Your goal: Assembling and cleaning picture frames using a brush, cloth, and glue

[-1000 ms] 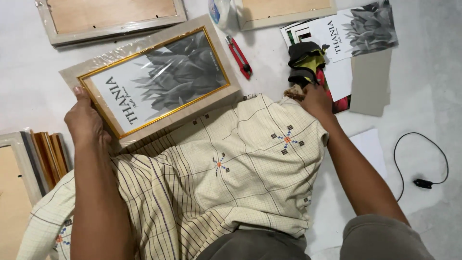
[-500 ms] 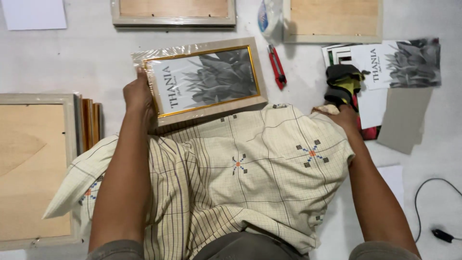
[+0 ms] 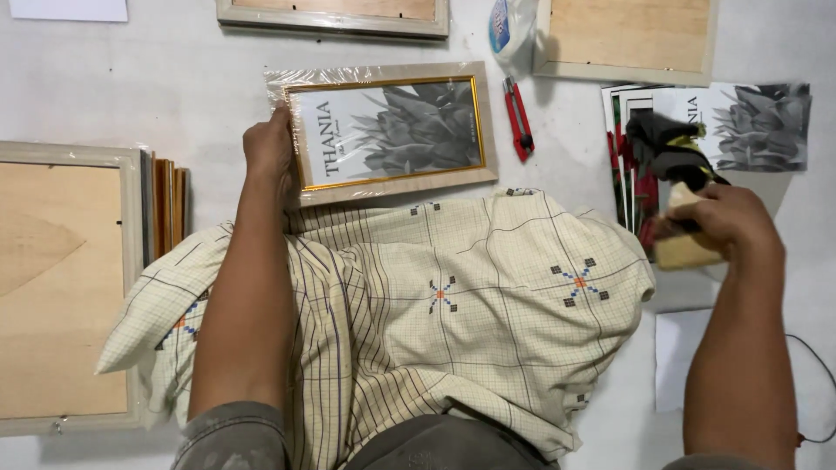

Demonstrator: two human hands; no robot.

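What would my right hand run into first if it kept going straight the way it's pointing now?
Likely the stack of printed sheets: the right hand, holding a black tool, points up-left toward them, though height above them is unclear.

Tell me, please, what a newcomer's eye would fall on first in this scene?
Most striking is the plastic-wrapped picture frame with a gold inner edge, lying at top centre, its left side held in the grip of the left hand. Below it a checked cloth spreads across the middle. At right, the right hand holds a black and yellow tool over a pile of prints.
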